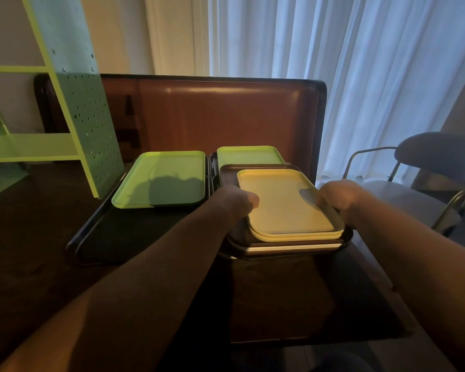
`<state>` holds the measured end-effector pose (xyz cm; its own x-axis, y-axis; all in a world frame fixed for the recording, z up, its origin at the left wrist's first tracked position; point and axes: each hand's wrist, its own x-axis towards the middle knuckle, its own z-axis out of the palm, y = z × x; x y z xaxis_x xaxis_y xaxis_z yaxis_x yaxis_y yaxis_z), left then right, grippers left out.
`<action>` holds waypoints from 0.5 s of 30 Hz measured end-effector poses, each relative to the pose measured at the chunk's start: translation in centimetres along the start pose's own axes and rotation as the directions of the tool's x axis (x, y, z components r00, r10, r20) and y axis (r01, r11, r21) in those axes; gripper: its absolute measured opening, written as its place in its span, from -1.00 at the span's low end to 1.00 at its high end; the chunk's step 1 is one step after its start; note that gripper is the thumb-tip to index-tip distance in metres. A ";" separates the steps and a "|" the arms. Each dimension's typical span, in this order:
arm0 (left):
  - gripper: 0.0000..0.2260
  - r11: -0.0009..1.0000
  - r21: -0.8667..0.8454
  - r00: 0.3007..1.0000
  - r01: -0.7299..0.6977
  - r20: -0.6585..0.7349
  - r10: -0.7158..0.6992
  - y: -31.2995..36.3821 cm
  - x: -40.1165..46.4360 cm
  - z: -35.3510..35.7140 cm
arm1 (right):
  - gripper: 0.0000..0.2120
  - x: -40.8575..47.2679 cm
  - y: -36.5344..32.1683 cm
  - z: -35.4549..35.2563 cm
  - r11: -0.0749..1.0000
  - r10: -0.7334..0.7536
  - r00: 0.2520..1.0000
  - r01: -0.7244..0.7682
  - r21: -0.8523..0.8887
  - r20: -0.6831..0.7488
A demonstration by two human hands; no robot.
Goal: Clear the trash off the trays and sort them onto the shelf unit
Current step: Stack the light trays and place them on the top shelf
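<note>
- Both hands grip one stack of trays, one hand on each long side.
- Left hand (pixel 236 201): fingers curled over the stack's left edge, thumb on top of the yellow tray (pixel 282 202). Clenched on the stack.
- Right hand (pixel 338 196): fingers wrapped over the right edge, knuckles up. Also clenched on the stack.
- Stack between the hands: two pale yellow trays on top, brown trays (pixel 293 247) below with a white edge showing in between. Whether it is lifted or resting, can't tell.
- Just beyond the hands, past the stack's far end: a green tray (pixel 249 155), partly covered by the stack.
- Left of the left hand: another green tray (pixel 161 181), flat, lying on the far part of a big dark tray (pixel 97 237) that runs back toward the left forearm.
- Under both forearms: dark table (pixel 24 264); a large brown tray (pixel 279 299) lies flat below the stack, nearer the body.
- Far left, well beyond the left hand: green shelf unit (pixel 73 103) with a perforated side panel; its near corner stands just beside the dark tray.
- Beyond both hands: a very large brown tray (pixel 226 114) upright on edge.
- Right of the right hand: grey chair (pixel 427 167), apart from the table; white curtain (pixel 360 63) behind.
- No trash visible on any tray.
</note>
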<state>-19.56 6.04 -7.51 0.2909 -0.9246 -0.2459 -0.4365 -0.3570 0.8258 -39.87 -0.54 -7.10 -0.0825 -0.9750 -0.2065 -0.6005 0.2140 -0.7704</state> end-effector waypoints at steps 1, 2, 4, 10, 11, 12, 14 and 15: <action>-0.64 1.000 -0.021 1.000 0.000 -0.001 0.000 0.0 0.1 -0.1 | -0.93 -0.1 -0.2 -0.2 1.000 0.014 1.000 -0.014 0.014 0.004; -0.66 0.999 -0.037 1.000 -0.003 -0.006 0.003 0.0 0.2 -0.2 | -0.95 -0.1 -0.5 -0.3 0.999 0.028 1.000 -0.028 0.032 0.006; -0.72 0.999 -0.050 0.999 -0.018 -0.032 0.016 0.1 0.5 -0.6 | -0.93 -0.1 -0.8 -0.5 0.996 0.053 0.998 -0.055 0.076 0.026; -0.81 0.993 -0.116 0.997 -0.034 -0.070 0.026 2.0 2.0 -2.9 | -0.95 -0.1 -3.2 -1.8 0.983 0.044 0.998 -0.053 0.176 0.054; -0.79 0.990 -0.135 0.996 -0.035 -0.080 0.024 2.5 2.4 -3.3 | -0.91 0.4 -3.9 -2.0 0.983 0.024 0.999 -0.032 0.182 0.046; -0.77 0.988 -0.152 0.995 -0.036 -0.097 0.021 2.9 3.0 -3.7 | -0.89 0.9 -4.6 -2.1 0.983 0.002 0.999 -0.009 0.183 0.035; -0.71 0.982 -0.187 0.992 -0.033 -0.126 0.009 3.8 4.5 -4.4 | -0.85 2.5 -6.0 -2.0 0.983 -0.020 1.000 0.017 0.181 0.014; -0.70 0.980 -0.197 0.991 -0.028 -0.133 0.002 4.1 5.3 -4.7 | -0.82 3.6 -6.7 -1.8 0.984 -0.022 1.000 0.022 0.174 -0.002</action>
<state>-15.85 0.25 -3.05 0.4005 -0.8995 -0.1747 -0.2679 -0.2973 0.9164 -37.58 -5.60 -1.62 -0.0710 -0.9795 -0.1883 -0.4542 0.1999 -0.8682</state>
